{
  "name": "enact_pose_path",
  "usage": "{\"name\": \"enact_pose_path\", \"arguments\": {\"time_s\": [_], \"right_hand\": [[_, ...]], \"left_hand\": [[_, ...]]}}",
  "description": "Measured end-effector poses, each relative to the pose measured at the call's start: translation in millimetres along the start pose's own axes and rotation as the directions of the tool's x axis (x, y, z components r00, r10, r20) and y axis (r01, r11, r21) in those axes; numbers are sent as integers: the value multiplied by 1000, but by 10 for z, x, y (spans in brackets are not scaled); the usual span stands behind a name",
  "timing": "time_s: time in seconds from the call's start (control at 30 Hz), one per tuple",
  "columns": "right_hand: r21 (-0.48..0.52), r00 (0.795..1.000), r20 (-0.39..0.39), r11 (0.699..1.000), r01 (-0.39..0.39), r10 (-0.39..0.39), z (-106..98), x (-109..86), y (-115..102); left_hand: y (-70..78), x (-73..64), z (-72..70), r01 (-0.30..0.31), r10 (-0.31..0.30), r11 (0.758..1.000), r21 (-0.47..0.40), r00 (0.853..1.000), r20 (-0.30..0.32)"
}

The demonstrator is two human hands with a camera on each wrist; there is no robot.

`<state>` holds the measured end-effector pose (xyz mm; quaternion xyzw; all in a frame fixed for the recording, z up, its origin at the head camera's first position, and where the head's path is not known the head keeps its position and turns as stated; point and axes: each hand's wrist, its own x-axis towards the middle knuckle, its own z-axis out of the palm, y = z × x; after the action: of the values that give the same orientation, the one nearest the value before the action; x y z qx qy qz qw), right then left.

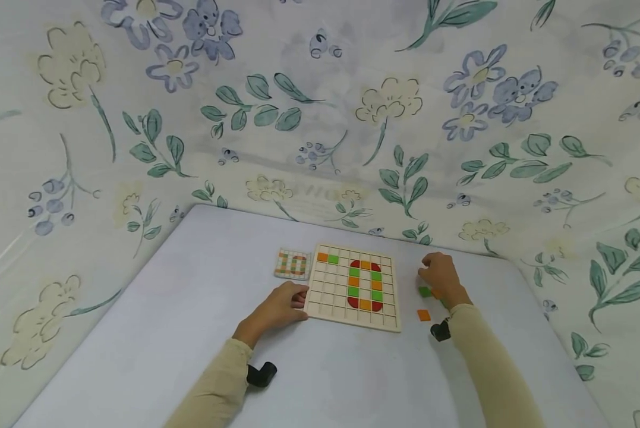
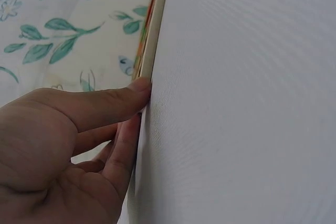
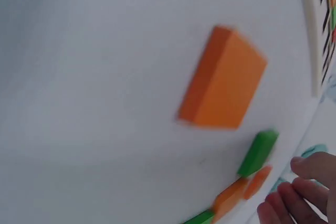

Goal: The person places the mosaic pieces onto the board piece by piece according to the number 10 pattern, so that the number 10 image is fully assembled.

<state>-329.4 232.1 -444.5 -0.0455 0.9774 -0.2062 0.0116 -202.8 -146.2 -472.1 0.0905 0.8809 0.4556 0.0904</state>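
Note:
My left hand point(image 1: 278, 306) holds the near left corner of a wooden grid board point(image 1: 330, 294). In the left wrist view its thumb lies against the board's edge point(image 2: 152, 51), with the other fingers bent beside it. Red, orange and green tiles form a ring on the board, and an orange tile point(image 1: 322, 257) and a green tile point(image 1: 333, 259) sit in its far left corner. Right of the board, my right hand point(image 1: 441, 276) is over loose tiles, its fingers loosely bent. The right wrist view shows nothing held between the visible thumb and fingers point(image 3: 302, 195).
A small patterned card point(image 1: 293, 264) lies left of the board. Near the right hand are a loose green tile point(image 1: 425, 292) and, closer to me, an orange tile point(image 1: 423, 315). All rest on a white table point(image 1: 346, 374), backed by floral cloth point(image 1: 330, 77).

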Motion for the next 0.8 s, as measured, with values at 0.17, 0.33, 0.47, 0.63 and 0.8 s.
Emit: {"name": "enact_pose_path", "arguments": {"time_s": [0.17, 0.33, 0.47, 0.63, 0.8], "right_hand": [[35, 990, 44, 990, -137, 135, -9, -40, 143], [48, 991, 31, 990, -135, 133, 10, -53, 157], [75, 995, 52, 993, -93, 89, 26, -36, 138], [96, 994, 87, 993, -75, 67, 25, -27, 149], [119, 994, 101, 992, -48, 36, 3, -57, 151]], "left_hand": [[-18, -10, -3, -1, 1, 1000, -10, 1000, -4], [-11, -8, -6, -8, 8, 1000, -18, 1000, -7], [-11, 2, -6, -9, 9, 1000, -11, 1000, -7], [-3, -2, -5, -13, 13, 1000, -5, 1000, -9], [-5, -15, -2, -17, 17, 1000, -8, 1000, -11]]}}
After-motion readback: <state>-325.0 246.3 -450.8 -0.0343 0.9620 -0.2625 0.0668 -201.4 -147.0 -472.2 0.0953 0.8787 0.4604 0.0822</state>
